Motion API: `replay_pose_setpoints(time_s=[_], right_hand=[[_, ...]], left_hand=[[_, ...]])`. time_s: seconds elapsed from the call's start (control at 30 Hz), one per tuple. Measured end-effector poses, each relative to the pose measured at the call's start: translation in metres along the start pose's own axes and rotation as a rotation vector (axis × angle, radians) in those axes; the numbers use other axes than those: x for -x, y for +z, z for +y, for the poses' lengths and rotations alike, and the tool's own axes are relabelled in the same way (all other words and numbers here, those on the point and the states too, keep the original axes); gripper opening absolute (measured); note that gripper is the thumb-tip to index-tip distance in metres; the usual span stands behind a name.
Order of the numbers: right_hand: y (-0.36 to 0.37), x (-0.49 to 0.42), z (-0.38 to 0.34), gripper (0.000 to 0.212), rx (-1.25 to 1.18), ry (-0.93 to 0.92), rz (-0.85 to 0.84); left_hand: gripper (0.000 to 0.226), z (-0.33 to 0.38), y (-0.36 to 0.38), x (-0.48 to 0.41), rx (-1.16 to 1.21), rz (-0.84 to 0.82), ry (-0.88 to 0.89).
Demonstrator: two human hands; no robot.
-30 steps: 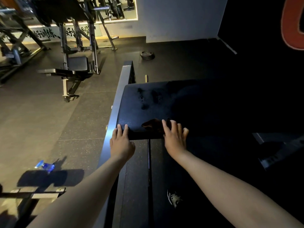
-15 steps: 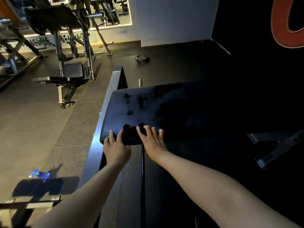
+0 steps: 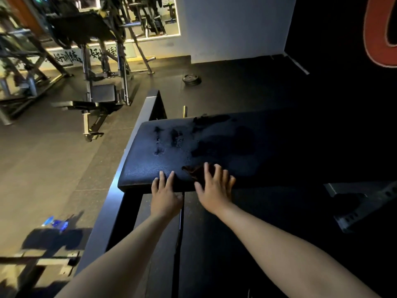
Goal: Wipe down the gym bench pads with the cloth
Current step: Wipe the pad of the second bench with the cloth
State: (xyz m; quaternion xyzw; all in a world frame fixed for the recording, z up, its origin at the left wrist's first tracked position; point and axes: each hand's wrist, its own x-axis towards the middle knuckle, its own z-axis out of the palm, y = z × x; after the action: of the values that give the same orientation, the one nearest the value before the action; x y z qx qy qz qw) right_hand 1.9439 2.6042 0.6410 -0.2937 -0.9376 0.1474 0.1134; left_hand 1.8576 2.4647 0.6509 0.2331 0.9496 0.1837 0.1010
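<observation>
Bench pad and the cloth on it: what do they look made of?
Bench pad: probably black vinyl or faux leather; it has a pebbled grain, a dull sheen and dark, damp-looking streaks lying on the surface. Cloth: soft, dark reddish-brown fabric, rumpled under the right hand; the weave is too dim to tell.

My left hand sits on the near edge of the bench pad, right hand just right of it on the cloth lying on the pad. Frame rail runs along the pad's left, a bottle is on the floor further left, weight plate and another bench behind.
</observation>
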Motion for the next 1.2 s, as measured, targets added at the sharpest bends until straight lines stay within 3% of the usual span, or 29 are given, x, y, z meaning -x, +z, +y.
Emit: replay_pose_setpoints(time_s=[0.07, 0.2, 0.27, 0.37, 0.53, 0.67, 0.87, 1.03, 1.2], right_hand=[[0.004, -0.003, -0.028, 0.066, -0.046, -0.098, -0.043], [0.009, -0.003, -0.054, 0.090, 0.019, -0.246, -0.188], [0.005, -0.005, -0.039, 0.090, 0.062, -0.295, -0.188], [-0.006, -0.005, 0.009, 0.079, 0.098, -0.306, -0.131], [-0.010, 0.007, 0.061, 0.061, 0.128, -0.134, 0.079], [0.003, 0.005, 0.016, 0.056, 0.067, -0.064, 0.143], [0.022, -0.011, -0.062, 0.060, 0.026, -0.258, -0.014], [0.045, -0.026, -0.129, 0.069, 0.039, -0.474, -0.116], [0.062, -0.037, -0.186, 0.078, 0.152, -0.729, -0.232]], left_hand=[[0.078, 0.001, -0.002, 0.001, 0.083, 0.000, -0.005], [0.083, -0.003, -0.003, 0.004, 0.160, -0.017, -0.015], [0.084, -0.006, -0.004, 0.004, 0.148, -0.012, -0.002], [0.082, -0.007, -0.003, 0.006, 0.119, 0.005, 0.012], [0.079, -0.005, -0.003, 0.009, 0.150, 0.018, 0.007], [0.074, -0.007, -0.009, 0.015, 0.235, 0.020, -0.014], [0.075, -0.054, -0.022, 0.033, 0.329, 0.011, -0.180], [0.065, -0.099, -0.030, 0.039, 0.625, 0.048, -0.344], [0.050, -0.116, -0.036, 0.028, 1.128, 0.180, -0.506]])
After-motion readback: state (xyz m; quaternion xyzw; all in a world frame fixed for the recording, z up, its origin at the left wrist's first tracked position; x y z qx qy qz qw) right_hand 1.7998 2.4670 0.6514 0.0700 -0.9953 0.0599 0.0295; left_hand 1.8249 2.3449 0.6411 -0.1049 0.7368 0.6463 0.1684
